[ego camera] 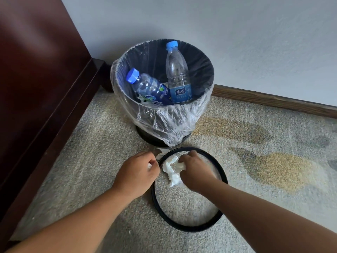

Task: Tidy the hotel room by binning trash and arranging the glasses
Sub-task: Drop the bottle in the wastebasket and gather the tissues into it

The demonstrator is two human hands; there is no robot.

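Observation:
A black bin (pixel 204 70) lined with a clear plastic bag stands on the carpet by the wall. Inside it lean two plastic bottles with blue caps: a clear one (pixel 177 73) on the right and a blue-labelled one (pixel 149 88) on the left. A black bin ring (pixel 223 172) lies flat on the carpet in front of the bin. Crumpled white tissue (pixel 172 170) lies across the ring's near-left edge. My right hand (pixel 195 168) grips the tissue from above. My left hand (pixel 139 168) is curled, pinching a small white scrap of tissue beside the ring.
A dark red wooden furniture panel (pixel 36 88) runs along the left. A white wall with a brown skirting board (pixel 273 101) stands behind the bin. Patterned grey and yellow carpet (pixel 264 161) stretches to the right.

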